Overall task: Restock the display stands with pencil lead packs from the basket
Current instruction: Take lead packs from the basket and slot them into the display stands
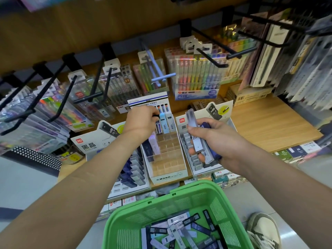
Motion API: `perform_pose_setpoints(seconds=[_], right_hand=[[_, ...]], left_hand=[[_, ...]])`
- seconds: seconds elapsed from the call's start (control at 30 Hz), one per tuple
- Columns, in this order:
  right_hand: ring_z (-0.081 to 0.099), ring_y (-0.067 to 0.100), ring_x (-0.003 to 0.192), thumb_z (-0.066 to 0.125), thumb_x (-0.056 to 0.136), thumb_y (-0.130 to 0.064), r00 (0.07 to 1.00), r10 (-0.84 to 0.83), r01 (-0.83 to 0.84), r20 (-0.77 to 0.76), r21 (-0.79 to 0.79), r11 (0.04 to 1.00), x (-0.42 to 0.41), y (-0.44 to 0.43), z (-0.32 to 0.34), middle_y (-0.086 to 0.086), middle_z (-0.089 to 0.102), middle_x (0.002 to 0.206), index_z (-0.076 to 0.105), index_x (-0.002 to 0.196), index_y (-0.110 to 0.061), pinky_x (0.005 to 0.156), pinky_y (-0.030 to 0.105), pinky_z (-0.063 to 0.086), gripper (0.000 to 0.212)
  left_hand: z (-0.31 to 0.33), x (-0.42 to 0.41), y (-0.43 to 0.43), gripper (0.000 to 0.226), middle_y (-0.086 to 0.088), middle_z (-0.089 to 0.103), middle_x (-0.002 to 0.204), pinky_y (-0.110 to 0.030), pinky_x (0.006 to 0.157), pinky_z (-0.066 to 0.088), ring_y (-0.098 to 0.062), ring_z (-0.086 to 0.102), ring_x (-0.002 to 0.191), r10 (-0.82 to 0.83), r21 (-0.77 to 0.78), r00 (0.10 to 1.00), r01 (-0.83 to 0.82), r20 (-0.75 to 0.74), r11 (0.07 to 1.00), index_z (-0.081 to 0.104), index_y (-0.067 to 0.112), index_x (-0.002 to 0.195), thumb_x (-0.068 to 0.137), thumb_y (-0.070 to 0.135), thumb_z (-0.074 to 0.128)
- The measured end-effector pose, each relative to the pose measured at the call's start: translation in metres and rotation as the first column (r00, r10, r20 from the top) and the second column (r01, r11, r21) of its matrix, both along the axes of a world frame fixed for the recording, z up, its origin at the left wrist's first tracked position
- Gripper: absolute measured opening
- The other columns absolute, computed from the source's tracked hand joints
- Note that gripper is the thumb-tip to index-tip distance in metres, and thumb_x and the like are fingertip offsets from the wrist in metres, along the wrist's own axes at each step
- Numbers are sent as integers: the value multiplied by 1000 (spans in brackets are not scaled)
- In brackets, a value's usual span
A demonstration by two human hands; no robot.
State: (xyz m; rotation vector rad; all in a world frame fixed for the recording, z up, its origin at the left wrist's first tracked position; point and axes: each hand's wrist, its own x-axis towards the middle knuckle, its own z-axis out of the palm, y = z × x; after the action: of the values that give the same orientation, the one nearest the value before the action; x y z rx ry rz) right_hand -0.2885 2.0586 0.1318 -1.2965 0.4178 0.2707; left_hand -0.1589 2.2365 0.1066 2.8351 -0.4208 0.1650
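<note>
Three display stands sit side by side on the counter in the head view.

- Left stand: rows of grey and dark blue packs, largely full.
- Middle stand: clear compartments mostly vacant, with packs only along the far row and the left column.
- Right stand: grey packs, partly hidden by my right hand.

The green basket sits nearest, its floor covered by loose packs lying crosswise.

My left hand is at the far row of the middle stand, fingers curled and pinching a dark-topped pack at its upper end. My right hand grips a bundle of packs fanned across the palm, thumb on top.

Handling, as I judge it: each pack is a light, rigid, slim plastic case with smooth faces, so one can slide out of a bundle. Pinch a single pack across its narrow edges near the cap end and lower it upright into a compartment. The lead inside is probably brittle, so avoid drops.
</note>
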Motion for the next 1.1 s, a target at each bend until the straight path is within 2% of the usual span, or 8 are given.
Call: perform_pose_setpoints(seconds=[0.27, 0.4, 0.47, 0.53, 0.6, 0.7, 0.9, 1.1], right_hand=[[69, 24, 70, 72, 88, -19, 1000, 23, -23, -11, 12, 1000, -2, 0, 1, 13, 68, 95, 63, 110, -18, 40, 25, 47, 24], [57, 17, 55, 71, 89, -16, 999, 17, -15, -42, 32, 999, -1, 0, 0, 6, 64, 87, 67, 103, -20, 40, 24, 44, 15], [55, 14, 45, 69, 90, -12, 998, 30, -27, -58, 50, 998, -1, 0, 1, 4, 65, 78, 68, 101, -21, 37, 23, 42, 14], [56, 13, 44, 70, 89, -10, 997, 58, -55, -60, 54, 997, -2, 1, 2, 4, 67, 80, 67, 101, -21, 37, 22, 42, 16], [58, 15, 49, 72, 87, -9, 996, 70, -67, -49, 72, 995, -4, 5, 3, 5, 69, 82, 66, 103, -19, 39, 23, 43, 20], [60, 19, 53, 73, 86, -8, 999, 33, -28, -37, 148, 989, -5, 11, 6, 8, 70, 78, 65, 106, -16, 39, 23, 43, 23], [63, 23, 60, 71, 85, -8, 992, 127, -126, 8, 232, 965, -13, 27, 19, 11, 70, 77, 65, 107, -17, 47, 26, 49, 24], [55, 18, 50, 67, 81, -16, 907, 421, -401, 4, 311, 861, -21, 22, 32, 10, 59, 68, 64, 112, -15, 37, 20, 40, 32]], left_hand=[[-18, -1, 4, 23, -6, 62, 113, -36, 88, 43, -28, 51, 106, -66, 173, 992, 46, 109, 984, 69, 17, 112, 93, 21, 57], [-10, -10, 1, 24, -4, 61, 112, -35, 90, 45, -25, 54, 107, 22, 47, 992, -28, 122, 999, 68, 14, 112, 90, 18, 60], [1, -24, 0, 18, 3, 67, 102, -29, 85, 49, -14, 59, 93, 67, -159, 996, -57, 59, 986, 72, 19, 103, 89, 16, 63], [14, -46, -1, 16, 11, 71, 85, -22, 70, 53, 0, 59, 70, 9, -475, 991, -72, -134, 877, 74, 27, 89, 88, 14, 66], [25, -75, 0, 16, 3, 73, 84, -25, 60, 54, -3, 58, 61, -158, -726, 925, -157, -347, 670, 73, 29, 92, 88, 15, 67], [34, -119, 0, 39, -9, 70, 93, -29, 59, 55, -10, 62, 65, -344, -771, 750, -331, -565, 544, 63, 32, 113, 75, 34, 73], [43, -159, -1, 87, -15, 67, 87, -24, 56, 52, -10, 64, 62, -266, -748, 801, -307, -537, 588, 40, 28, 137, 59, 43, 77], [56, -163, 30, 68, -5, 66, 88, -27, 60, 53, -13, 61, 68, -296, -875, 835, -382, -465, 298, 53, 26, 130, 66, 33, 74]])
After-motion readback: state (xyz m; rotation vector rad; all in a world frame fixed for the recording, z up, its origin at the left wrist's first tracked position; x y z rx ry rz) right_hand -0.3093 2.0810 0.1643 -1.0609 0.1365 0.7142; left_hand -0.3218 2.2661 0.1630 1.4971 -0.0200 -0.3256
